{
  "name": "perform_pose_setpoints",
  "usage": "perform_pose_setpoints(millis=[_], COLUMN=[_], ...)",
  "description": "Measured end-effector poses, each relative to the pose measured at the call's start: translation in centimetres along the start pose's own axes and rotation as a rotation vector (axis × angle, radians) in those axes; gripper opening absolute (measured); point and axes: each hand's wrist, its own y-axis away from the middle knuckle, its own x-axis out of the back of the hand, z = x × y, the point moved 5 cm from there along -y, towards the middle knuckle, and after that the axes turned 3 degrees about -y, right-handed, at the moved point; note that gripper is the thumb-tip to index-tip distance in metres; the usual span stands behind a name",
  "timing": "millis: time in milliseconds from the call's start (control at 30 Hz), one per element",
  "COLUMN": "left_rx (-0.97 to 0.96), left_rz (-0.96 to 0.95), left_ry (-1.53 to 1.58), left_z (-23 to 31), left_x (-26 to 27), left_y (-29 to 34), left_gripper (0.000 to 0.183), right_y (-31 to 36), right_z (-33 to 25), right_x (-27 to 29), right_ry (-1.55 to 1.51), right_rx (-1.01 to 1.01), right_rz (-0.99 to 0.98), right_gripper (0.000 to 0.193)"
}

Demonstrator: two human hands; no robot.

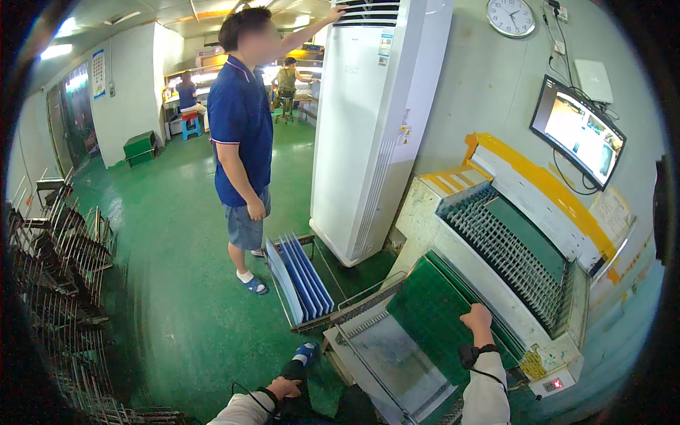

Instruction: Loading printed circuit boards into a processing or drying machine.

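My right hand [478, 320] is closed at the upper edge of a green board [432, 312], which leans in a metal rack. More green boards stand close behind it, along the machine's front. Some of the fingers are hidden from this side. My left hand [285, 387] rests by my knee with its fingers curled in, and nothing shows in it. Between my hands lies the rack's pale, clear sheet [397, 361], framed by metal rods. A dark band with a cord circles each wrist.
The slotted roller machine [503, 255] stands at right, under a wall screen [581, 131]. Ahead, a person [244, 142] touches a tall white air conditioner [368, 120]. Blue panels [297, 276] stand in a low rack near that person's feet. Metal racks [64, 283] line the left.
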Motion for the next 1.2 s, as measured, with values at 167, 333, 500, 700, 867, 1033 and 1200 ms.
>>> perform_pose_setpoints(millis=[167,333,500,700,867,1033,1200], left_rx=[0.028,0.063,0.005,0.042,-0.078,-0.073,-0.114], left_rz=[-0.012,-0.064,-0.032,-0.032,0.024,0.077,0.030], left_ry=[-0.059,-0.003,-0.018,-0.048,-0.086,-0.238,-0.110], left_z=[2.5,1.4,0.5,1.5,2.5,2.5,1.6], left_x=[0.8,0.9,0.6,0.8,1.3,1.5,1.4], left_y=[2.7,2.5,1.1,2.0,3.7,3.7,3.3], left_gripper=[0.067,0.067,0.070,0.073,0.065,0.062,0.063], right_y=[-0.2,0.0,0.0,0.1,0.1,-0.5,-0.6], right_z=[1.1,0.5,-0.1,0.4,0.7,1.0,0.6], right_x=[-0.4,-0.2,0.0,-0.1,-0.1,-0.7,-0.6], right_ry=[0.022,0.020,0.021,0.004,0.009,0.025,0.031], right_rx=[-0.006,0.014,0.024,-0.002,-0.016,-0.006,0.009], right_rz=[0.005,0.007,-0.012,-0.008,-0.011,0.027,0.037], right_gripper=[0.046,0.047,0.047,0.047,0.045,0.037,0.037])
